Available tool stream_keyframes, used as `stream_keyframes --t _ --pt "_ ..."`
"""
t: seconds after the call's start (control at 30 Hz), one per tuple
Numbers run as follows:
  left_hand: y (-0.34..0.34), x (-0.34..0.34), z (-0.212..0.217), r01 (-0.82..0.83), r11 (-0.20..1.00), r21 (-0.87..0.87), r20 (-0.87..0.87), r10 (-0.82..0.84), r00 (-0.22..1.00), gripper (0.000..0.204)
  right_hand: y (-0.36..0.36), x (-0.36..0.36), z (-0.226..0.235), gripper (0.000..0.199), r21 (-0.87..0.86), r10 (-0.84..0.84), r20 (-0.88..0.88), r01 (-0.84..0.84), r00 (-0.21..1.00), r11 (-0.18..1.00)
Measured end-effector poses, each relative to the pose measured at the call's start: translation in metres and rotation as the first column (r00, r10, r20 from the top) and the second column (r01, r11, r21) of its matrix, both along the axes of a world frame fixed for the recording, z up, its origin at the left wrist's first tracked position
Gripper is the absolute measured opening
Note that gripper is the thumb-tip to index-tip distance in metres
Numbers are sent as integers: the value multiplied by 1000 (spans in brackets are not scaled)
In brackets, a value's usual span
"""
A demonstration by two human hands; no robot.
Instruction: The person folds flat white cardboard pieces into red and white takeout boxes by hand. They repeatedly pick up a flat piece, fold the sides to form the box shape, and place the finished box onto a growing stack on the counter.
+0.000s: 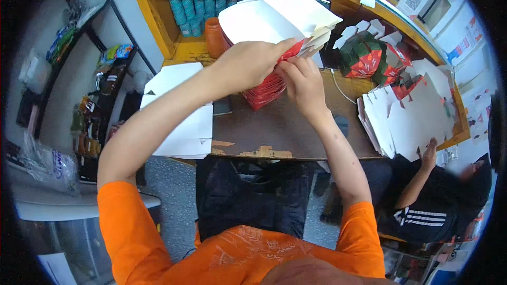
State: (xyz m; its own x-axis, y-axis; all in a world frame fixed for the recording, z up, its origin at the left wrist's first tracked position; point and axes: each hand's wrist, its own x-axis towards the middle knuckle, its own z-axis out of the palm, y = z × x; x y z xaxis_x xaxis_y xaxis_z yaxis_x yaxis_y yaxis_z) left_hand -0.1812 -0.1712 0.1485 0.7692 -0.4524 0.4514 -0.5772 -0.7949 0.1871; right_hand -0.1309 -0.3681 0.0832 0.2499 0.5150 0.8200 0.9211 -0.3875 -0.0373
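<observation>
Over the far part of the brown table, both my hands are closed on the edge of a red and white cardboard carton [259, 20], its white inner side and flaps turned up. My left hand [244, 67] grips it from the left, with the index finger stretched along the red edge. My right hand [305, 85] pinches the near right corner, its fingertips close to the left ones. Directly beneath hangs or stands a nested stack of red cartons [265, 93], partly hidden by my hands; whether it rests on the table I cannot tell.
Flat white cardboard sheets [182, 129] lie at the table's left. A pile of white cartons [420, 113] lies at the right, where a co-worker's hand [429, 154] touches it. Behind are red-green cartons [364, 59], an orange container [214, 38] and teal rolls [196, 6] in a yellow shelf [153, 16].
</observation>
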Motion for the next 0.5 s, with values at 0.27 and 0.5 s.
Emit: stream_keyframes --t 0.27,0.5 --pt "-19 -5 -4 -97 976 195 112 76 991 64 3 -3 -14 23 164 -21 -66 31 998 986" --pt "-24 3 18 44 997 -60 -250 -58 966 59 6 -11 -25 25 357 29 -215 51 976 933"
